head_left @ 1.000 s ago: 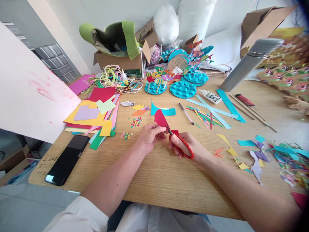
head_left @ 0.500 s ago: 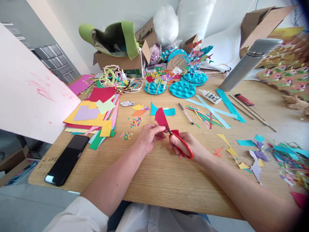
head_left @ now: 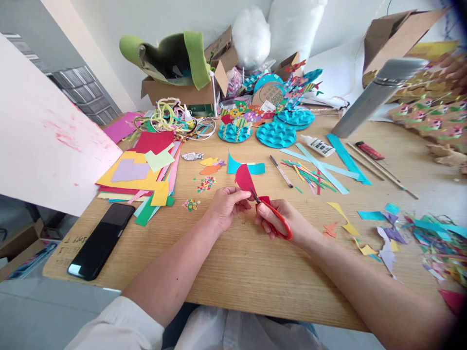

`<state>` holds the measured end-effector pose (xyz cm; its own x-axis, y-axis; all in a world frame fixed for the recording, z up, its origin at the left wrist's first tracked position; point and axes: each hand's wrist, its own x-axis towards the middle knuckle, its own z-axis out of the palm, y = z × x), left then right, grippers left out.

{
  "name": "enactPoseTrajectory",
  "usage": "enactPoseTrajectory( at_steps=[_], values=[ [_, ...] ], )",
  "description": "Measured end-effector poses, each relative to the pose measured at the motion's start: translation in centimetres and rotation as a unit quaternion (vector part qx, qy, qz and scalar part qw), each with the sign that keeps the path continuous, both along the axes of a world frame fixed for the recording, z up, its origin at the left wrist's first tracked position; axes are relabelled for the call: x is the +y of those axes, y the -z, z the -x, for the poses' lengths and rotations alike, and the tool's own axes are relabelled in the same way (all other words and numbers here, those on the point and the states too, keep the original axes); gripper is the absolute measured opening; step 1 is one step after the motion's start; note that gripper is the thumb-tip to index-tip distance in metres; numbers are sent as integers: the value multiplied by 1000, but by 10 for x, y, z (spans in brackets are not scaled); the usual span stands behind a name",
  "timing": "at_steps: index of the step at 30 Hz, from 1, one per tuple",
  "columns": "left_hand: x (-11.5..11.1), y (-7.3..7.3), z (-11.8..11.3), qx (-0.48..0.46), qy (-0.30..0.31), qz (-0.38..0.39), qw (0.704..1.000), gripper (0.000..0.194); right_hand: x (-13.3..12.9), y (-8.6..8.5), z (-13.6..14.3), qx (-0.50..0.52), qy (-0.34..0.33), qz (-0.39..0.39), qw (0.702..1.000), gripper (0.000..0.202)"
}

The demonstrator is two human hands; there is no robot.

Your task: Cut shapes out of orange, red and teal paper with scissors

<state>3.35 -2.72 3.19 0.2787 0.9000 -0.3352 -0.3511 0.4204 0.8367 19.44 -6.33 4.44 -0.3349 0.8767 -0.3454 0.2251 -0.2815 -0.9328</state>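
My left hand (head_left: 230, 206) pinches a piece of red paper (head_left: 245, 178) between thumb and fingers, above the middle of the table. My right hand (head_left: 275, 218) is wrapped round the red-handled scissors (head_left: 283, 227). Their dark blades meet the lower edge of the red paper, close to my left fingertips. Another bit of red paper shows just behind the scissors by my right hand. Beyond my hands lies a blue paper piece (head_left: 257, 168), partly covered by the red one. Yellow and orange fish-shaped cutouts (head_left: 209, 170) and small piles of paper dots (head_left: 206, 183) lie to the left.
A phone (head_left: 102, 241) and stacked coloured paper (head_left: 120, 182) are at left. A pen (head_left: 281, 171), paper strips (head_left: 310, 177), a glue bottle (head_left: 318, 146) and a grey flask (head_left: 375, 99) stand or lie right of centre. Paper scraps (head_left: 386, 248) cover the right side. Blue egg-tray discs (head_left: 276, 134) sit behind.
Almost nothing differs. The red paper has shifted very slightly, while both hands and the scissors keep nearly the same place.
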Motion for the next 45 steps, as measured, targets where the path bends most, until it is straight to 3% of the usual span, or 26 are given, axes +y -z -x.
enactPoseTrajectory(
  at_steps=[11,27,36,45],
  values=[
    [0,0,1,-12,-22,6,1000,20,1,2,-1,4,-5,-9,1000,56],
    [1,-2,1,17,-7,-15,1000,20,1,-2,-1,-4,-5,7,1000,57],
    [1,-2,1,8,-12,-9,1000,20,2,8,-4,0,-18,-16,1000,54],
    [1,-1,1,9,-6,-4,1000,21,1,3,-2,12,-16,-13,1000,57]
  ],
)
